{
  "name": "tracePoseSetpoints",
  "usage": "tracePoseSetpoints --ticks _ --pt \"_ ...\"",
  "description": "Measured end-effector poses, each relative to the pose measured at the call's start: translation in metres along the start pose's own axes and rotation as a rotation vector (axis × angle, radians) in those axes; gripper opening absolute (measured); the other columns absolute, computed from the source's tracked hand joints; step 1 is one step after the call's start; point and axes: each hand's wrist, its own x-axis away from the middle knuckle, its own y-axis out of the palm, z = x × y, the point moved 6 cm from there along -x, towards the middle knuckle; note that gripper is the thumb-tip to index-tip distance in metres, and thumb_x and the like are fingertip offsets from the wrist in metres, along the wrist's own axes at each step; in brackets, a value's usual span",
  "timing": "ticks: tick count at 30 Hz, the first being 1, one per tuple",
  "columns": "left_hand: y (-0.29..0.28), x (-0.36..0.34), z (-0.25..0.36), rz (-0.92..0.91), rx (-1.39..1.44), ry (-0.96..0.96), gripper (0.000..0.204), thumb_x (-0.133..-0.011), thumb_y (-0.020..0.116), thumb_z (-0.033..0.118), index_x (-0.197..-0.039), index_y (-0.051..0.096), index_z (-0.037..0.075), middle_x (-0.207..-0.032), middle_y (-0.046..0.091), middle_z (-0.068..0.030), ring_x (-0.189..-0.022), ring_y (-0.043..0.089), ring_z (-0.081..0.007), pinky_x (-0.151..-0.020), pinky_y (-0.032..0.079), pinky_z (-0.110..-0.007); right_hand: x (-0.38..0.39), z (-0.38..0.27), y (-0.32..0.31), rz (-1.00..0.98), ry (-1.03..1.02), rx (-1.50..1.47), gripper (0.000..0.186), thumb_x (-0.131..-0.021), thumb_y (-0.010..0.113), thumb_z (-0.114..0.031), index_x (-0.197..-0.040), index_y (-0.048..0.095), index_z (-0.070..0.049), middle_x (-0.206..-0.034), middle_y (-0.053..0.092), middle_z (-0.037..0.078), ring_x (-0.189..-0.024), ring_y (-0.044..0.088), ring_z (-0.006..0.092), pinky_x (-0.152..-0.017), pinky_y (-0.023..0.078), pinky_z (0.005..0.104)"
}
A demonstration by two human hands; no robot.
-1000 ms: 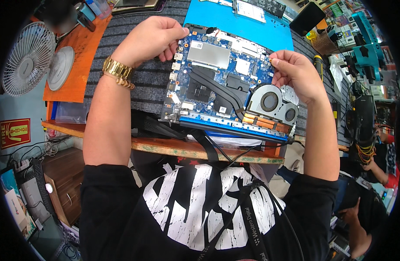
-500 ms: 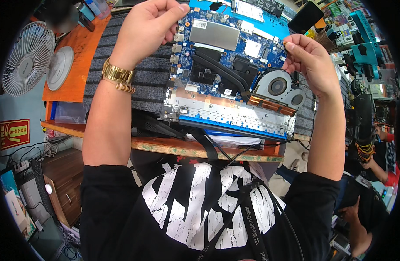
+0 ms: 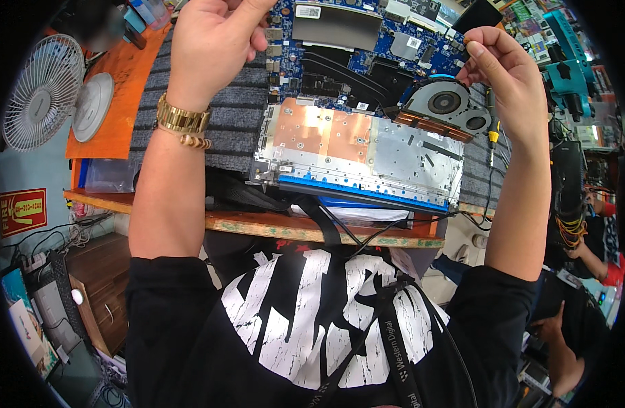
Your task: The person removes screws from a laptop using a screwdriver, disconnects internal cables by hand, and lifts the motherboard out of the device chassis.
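A blue laptop motherboard (image 3: 411,62) is raised and tilted above its silver laptop chassis (image 3: 353,143). My left hand (image 3: 214,54) pinches the board near its far left corner, the fingertips partly cut off by the frame's top. My right hand (image 3: 506,85) pinches its right edge with thumb and fingers. A black heat pipe (image 3: 346,83) and a silver cooling fan (image 3: 445,102) with copper fins are still joined to the board. Below them, the chassis shows copper-coloured and silver metal, with a blue strip (image 3: 360,194) along its near edge.
Under the chassis lies a grey ribbed mat (image 3: 220,139) on a wooden bench (image 3: 271,228). A yellow-and-black screwdriver (image 3: 493,132) and dark cables sit right of the chassis. On the left stands a white fan (image 3: 37,95). Other people's arms (image 3: 564,353) show at the far right.
Both hands have lifted the motherboard up and away from the chassis, the right hand also shifting right. More bare metal of the chassis and the screwdriver now show.
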Motion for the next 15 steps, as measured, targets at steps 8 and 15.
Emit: tracePoseSetpoints --ticks 8,15 --pt "0.001 -0.0004 -0.0027 0.025 -0.02 0.0 0.018 -0.115 0.072 0.021 -0.106 0.072 0.005 -0.074 0.068 0.0042 -0.052 0.06 -0.0017 -0.046 0.046 -0.018 0.0023 -0.0004 -0.0009 0.043 -0.013 -0.006 0.026 -0.115 0.069 -0.021 -0.128 0.071 0.001 -0.105 0.073 0.002 -0.088 0.072 0.0112 -0.081 0.056 0.0275" --pt "-0.0001 0.0032 0.0005 -0.011 -0.039 0.015 0.017 -0.114 0.073 0.02 -0.106 0.073 0.005 -0.076 0.069 0.0032 -0.054 0.061 -0.0025 -0.048 0.047 -0.018 0.0084 -0.0019 -0.0012 0.086 -0.068 -0.014 0.024 -0.114 0.069 -0.018 -0.127 0.073 0.003 -0.104 0.076 0.004 -0.087 0.072 0.0103 -0.078 0.056 0.0263"
